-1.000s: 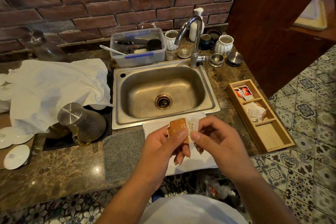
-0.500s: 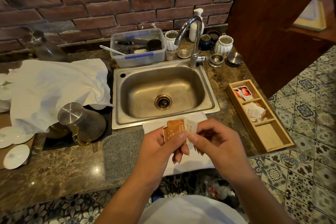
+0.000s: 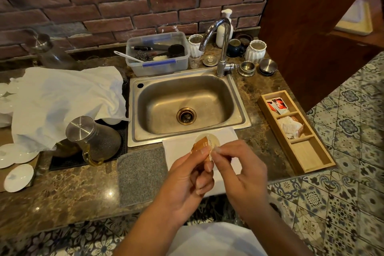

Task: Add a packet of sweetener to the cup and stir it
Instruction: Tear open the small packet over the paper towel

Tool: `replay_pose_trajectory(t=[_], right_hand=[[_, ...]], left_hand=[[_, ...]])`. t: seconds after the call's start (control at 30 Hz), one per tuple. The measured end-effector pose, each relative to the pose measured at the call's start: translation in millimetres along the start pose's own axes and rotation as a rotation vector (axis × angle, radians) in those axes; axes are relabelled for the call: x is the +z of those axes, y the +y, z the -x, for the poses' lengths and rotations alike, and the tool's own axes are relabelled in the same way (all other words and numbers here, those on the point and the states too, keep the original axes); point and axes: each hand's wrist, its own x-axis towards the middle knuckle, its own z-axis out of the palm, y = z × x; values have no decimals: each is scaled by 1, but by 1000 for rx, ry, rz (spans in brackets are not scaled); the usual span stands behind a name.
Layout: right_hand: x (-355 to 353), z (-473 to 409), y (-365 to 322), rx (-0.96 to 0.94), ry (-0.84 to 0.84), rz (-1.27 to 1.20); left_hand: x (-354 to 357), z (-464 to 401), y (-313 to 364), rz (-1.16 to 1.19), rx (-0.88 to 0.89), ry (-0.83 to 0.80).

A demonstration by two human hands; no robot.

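A small orange-brown sweetener packet (image 3: 200,146) is held over a white napkin (image 3: 178,149) at the counter's front edge, just below the sink. My left hand (image 3: 187,181) pinches the packet between thumb and fingers. My right hand (image 3: 239,172) pinches the packet's right edge with its fingertips. A round pale shape, apparently a cup rim (image 3: 214,141), shows just behind the packet; the hands hide most of it.
A steel sink (image 3: 239,106) with a tap (image 3: 222,48) lies ahead. On the right stands a wooden tray (image 3: 311,160) of packets. A grey mat (image 3: 141,174), a glass jug (image 3: 93,139), a white cloth (image 3: 62,100) and saucers (image 3: 18,177) are on the left.
My right fingertips have closed in on the packet's right edge. The packet now stands narrower and more upright, and the round pale rim behind it has come into view.
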Motion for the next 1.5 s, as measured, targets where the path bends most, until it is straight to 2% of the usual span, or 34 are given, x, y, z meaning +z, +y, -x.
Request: replay_pose_trajectory(t=[0.1,0.2,0.33,0.4,0.47,0.57,0.63,0.73,0.8,0.87,0.93,1.0,1.17,1.27,1.5], right_hand=[[-8,-3,-3,344,-138,-222],[-15,-8,-6,381,-202,-277],[-16,-9,-6,390,-256,-286],[-13,-7,-5,345,-247,-238],[-9,-4,-5,242,-199,-128],[-3,-3,-1,-83,-83,159],[1,-2,5,-228,-13,231],[2,-1,8,-164,-1,177],[-3,-4,5,26,-123,96],[-13,-9,4,168,-324,33],[-22,-14,4,181,-455,45],[-27,-17,2,180,-482,35],[-30,-21,-2,179,-475,5],[-26,-20,-2,135,-426,74],[-3,-11,12,-218,-19,239]], left_hand=[[-2,3,6,-249,38,60],[-2,7,13,-445,83,82],[-1,6,18,-550,103,106],[-1,4,19,-500,74,76],[-3,2,16,-310,4,4],[-5,-1,11,-81,-73,-52],[-5,-1,7,13,-103,-50],[-3,-1,4,-37,-77,-1],[-4,0,6,-191,-19,39],[-6,3,11,-304,-8,38],[-9,5,16,-371,-30,17],[-9,6,19,-423,-38,-5],[-5,7,24,-496,-8,-28],[-4,6,24,-493,-1,2],[3,-4,7,-78,-91,-18]])
